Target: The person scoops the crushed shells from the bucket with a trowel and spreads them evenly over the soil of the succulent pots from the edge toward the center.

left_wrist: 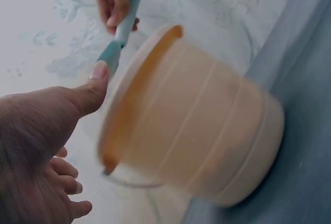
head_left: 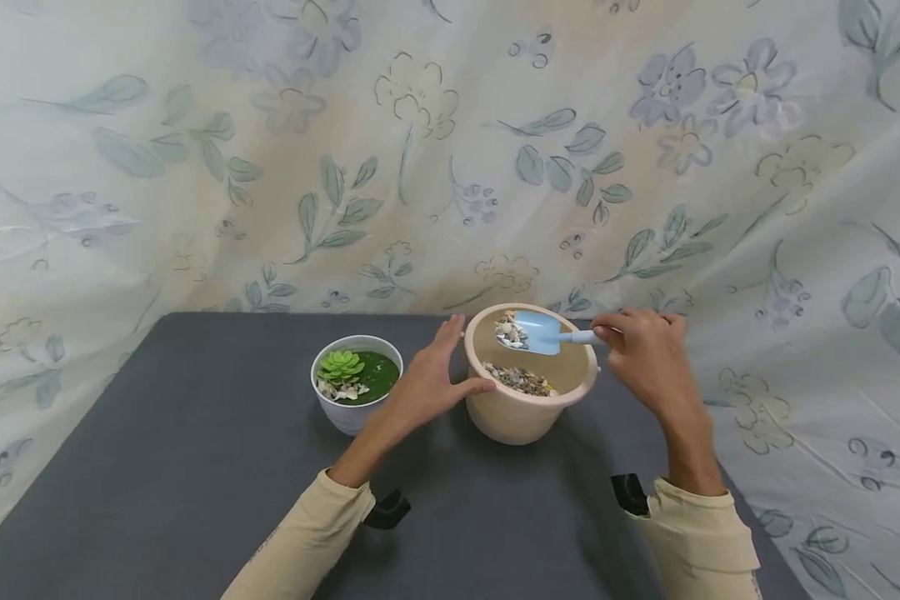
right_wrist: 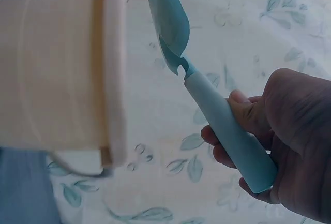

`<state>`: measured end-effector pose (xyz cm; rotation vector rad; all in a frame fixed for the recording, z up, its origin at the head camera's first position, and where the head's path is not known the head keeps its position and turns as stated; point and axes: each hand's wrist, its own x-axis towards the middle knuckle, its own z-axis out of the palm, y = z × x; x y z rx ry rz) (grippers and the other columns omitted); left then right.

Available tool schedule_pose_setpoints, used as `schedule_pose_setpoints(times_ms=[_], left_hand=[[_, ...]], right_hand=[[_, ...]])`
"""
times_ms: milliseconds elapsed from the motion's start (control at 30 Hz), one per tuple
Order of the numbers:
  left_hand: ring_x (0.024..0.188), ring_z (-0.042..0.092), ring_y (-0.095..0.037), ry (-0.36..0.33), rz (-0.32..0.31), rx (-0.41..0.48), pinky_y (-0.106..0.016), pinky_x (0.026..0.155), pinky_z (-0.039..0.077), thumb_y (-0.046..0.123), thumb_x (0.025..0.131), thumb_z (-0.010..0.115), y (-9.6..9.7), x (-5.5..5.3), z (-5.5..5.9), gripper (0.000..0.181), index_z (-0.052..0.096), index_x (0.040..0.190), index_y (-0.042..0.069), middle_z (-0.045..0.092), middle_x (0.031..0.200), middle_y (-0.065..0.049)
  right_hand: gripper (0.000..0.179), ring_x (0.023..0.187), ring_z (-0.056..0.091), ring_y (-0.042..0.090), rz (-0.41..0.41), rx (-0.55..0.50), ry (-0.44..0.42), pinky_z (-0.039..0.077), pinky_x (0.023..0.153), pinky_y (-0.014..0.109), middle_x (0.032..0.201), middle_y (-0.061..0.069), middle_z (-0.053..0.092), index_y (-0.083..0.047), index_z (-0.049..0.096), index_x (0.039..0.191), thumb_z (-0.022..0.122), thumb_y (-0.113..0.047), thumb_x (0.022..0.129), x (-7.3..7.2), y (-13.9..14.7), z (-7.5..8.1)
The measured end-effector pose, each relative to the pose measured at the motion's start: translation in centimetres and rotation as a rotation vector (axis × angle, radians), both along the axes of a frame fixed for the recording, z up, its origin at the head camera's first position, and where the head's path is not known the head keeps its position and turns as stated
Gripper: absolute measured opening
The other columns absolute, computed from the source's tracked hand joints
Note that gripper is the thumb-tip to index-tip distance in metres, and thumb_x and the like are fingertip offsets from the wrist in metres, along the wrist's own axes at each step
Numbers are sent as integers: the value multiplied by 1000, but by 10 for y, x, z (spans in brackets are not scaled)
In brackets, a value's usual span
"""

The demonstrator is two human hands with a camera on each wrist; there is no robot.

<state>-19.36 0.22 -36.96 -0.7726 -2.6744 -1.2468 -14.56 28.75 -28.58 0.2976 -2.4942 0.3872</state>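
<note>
My right hand (head_left: 648, 354) grips the handle of a small light-blue trowel (head_left: 540, 333). The trowel is raised over a cream bucket (head_left: 513, 421), and its scoop carries white and grey pebbles (head_left: 512, 332). More small mixed stones (head_left: 521, 379) lie inside the bucket. Beside the bucket's left rim my left hand (head_left: 427, 383) is spread, holding nothing, with the thumb close to the rim; contact cannot be told. In the right wrist view the fingers wrap the trowel handle (right_wrist: 227, 131). The left wrist view has the bucket (left_wrist: 207, 125) blurred, beyond the thumb.
Left of my left hand stands a white pot (head_left: 352, 417) with a green succulent (head_left: 340, 365), green ground cover and some pale pebbles. Pot and bucket rest on a dark grey table (head_left: 195, 467). Behind the table hangs a floral cloth (head_left: 435, 208).
</note>
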Motion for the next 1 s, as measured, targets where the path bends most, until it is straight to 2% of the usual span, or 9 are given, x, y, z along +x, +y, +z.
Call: schedule_pose_setpoints(times_ms=[167,367,567,700,800,1000], left_hand=[[162,25,-32,56,70,-4,-57,127,33,50,87,82,-47,4,3,110,18,169,13,20,176,-10],[163,21,-36,128,65,-86,-61,128,28,46,85,86,-97,9,0,113,19,169,10,20,176,-14],[164,18,-38,73,76,-108,-62,131,18,44,81,90,-131,12,-4,117,19,169,13,19,176,-14],[163,18,-42,51,99,-137,-65,130,17,43,81,90,-148,13,-6,116,21,168,10,18,175,-19],[162,17,-43,35,100,-167,-66,129,18,45,81,89,-157,14,-8,118,19,169,11,17,175,-21],[162,15,-45,-24,97,-188,-67,129,16,47,80,90,-168,11,-16,122,14,170,14,14,175,-23]], right_hand=[[16,88,66,39,84,-2,53,32,98,67,87,17,77,-3,82,99,69,3,95,-4,-25,4],[15,86,67,37,175,-14,60,35,94,62,87,14,77,-6,82,95,70,3,94,-13,-54,1],[14,83,64,33,206,-45,-11,35,98,63,84,12,75,-8,82,96,71,0,95,-24,-78,-7],[13,80,60,31,224,-46,-52,35,99,62,80,11,73,-8,81,96,71,-1,95,-31,-95,-12],[12,78,59,29,244,-34,-64,37,99,60,79,9,73,-8,81,94,72,0,94,-36,-107,-16],[12,85,65,28,298,-15,-94,41,103,58,89,8,78,-7,82,95,72,0,94,-46,-131,-26]])
